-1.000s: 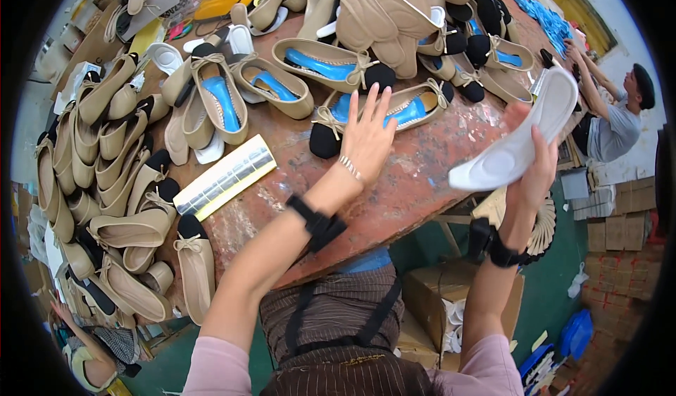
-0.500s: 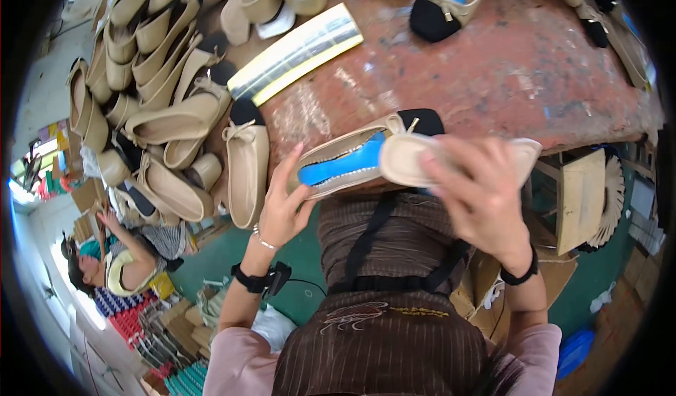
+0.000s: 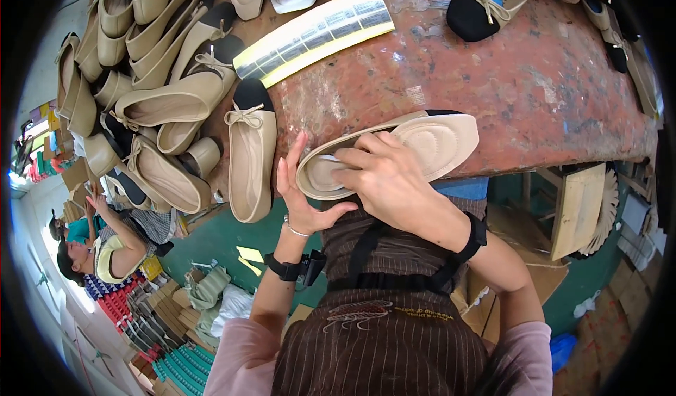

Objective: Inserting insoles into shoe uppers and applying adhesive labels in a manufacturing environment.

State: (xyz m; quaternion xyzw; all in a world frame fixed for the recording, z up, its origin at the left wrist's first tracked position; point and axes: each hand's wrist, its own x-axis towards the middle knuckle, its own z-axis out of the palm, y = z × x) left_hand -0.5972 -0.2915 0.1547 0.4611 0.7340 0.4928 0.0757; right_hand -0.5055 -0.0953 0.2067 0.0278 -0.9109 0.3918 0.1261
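- Gone since half a second ago: the blue lining that showed inside the beige flat shoe (image 3: 394,149); now covered by a pale insole (image 3: 440,139), the shoe lying lower and flatter at the near edge of the red worktable (image 3: 493,79).
- Held at chest height just in front of that edge, toe toward the left hand, heel end with a dark rim toward the far right.
- Right hand (image 3: 387,181) lying over the shoe's middle, fingers (image 3: 355,158) curled and pressing down into the opening, hiding much of the insole.
- Left hand (image 3: 304,188) cupped against the toe end, fingers straight and together, thumb underneath.
- Black wrist straps on both forearms; brown striped apron below the shoe.
- Just left of the shoe, a single beige flat with a bow (image 3: 250,156) hanging over the table edge.
- Farther left, a crowded heap of beige flats (image 3: 151,107).
- Beyond the shoe on the tabletop, a long yellow-edged strip of dark labels (image 3: 313,33).
- Farther off, a black-toed flat with blue lining (image 3: 486,5).
- Down left of the table, other people (image 3: 98,248) seated at floor level.
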